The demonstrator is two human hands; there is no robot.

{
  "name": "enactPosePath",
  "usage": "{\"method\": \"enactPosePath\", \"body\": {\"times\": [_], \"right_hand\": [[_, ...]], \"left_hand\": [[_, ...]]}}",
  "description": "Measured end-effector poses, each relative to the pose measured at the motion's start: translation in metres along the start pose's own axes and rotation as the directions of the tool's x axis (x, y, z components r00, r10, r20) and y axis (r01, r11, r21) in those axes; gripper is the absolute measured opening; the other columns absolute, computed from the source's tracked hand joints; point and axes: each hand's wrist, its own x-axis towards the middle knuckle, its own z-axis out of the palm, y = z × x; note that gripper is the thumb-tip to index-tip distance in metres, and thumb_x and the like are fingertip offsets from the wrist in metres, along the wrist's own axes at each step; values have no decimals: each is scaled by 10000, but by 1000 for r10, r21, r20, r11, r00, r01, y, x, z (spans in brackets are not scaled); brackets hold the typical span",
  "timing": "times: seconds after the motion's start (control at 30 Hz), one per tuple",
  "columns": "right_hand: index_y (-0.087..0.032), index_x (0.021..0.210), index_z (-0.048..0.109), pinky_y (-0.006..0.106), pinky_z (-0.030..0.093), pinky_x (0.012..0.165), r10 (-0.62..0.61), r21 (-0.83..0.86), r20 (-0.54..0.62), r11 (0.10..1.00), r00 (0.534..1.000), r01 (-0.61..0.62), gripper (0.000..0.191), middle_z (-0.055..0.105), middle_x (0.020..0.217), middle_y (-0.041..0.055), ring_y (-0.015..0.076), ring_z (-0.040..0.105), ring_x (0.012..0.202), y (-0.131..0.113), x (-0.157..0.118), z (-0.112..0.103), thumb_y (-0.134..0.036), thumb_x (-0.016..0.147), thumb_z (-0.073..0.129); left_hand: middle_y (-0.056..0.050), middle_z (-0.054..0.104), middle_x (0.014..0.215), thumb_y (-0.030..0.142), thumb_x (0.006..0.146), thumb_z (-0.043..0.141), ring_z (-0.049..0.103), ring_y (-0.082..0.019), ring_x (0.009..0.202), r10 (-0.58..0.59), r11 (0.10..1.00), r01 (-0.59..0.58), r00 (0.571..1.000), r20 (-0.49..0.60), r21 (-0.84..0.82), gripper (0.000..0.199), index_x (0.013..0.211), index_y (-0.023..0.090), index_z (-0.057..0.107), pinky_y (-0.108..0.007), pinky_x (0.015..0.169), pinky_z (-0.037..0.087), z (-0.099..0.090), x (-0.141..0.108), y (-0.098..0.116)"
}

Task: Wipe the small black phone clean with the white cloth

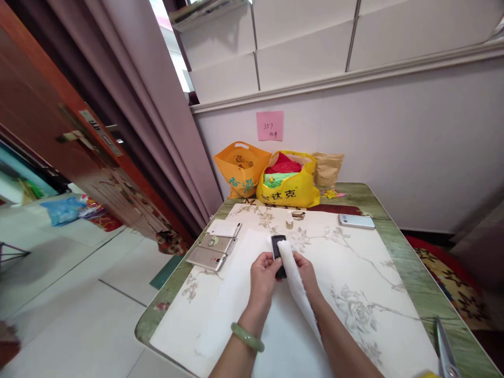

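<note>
My left hand, with a green bangle on its wrist, grips a dark phone, thumb across its face. A white cloth is held in my right hand, against the phone's right side, and hangs down along my forearm. The fingers of the right hand are partly hidden behind the cloth. Both hands are close together above the middle of the table. To their left lie several phones: a white one, a gold one with a round emblem and another gold one.
A small bottle stands beyond the hands. A silver phone lies at the right. An orange bag, a yellow bag and a brown paper bag line the back edge. Scissors lie at the near right corner.
</note>
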Motion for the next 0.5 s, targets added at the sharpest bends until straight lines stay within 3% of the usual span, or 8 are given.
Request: {"method": "enactPosePath", "body": {"times": [0.1,0.37,0.5], "right_hand": [[-155,878,715,293,487,612,-18,-3,42,1000,999,18,322,680,709,17,178,584,624,2,0,4,-387,657,750],[-157,946,712,286,481,644,-19,-51,110,998,994,25,422,702,783,42,202,616,705,-6,-7,9,-503,706,722],[-147,925,707,263,445,576,9,-41,73,999,997,-6,460,682,712,29,176,582,624,-6,-9,7,-538,684,731]], "left_hand": [[31,576,655,391,682,717,540,-107,561,46,996,-54,993,-108,-68,295,816,172,574,-218,502,455,3,5,3],[-35,653,823,419,687,738,614,-145,725,106,980,-139,970,-217,-141,367,903,166,583,-241,633,492,8,1,-2],[-38,667,843,351,690,745,618,-145,780,138,975,-164,975,-177,-147,311,892,161,607,-255,739,492,6,-3,1]]}}
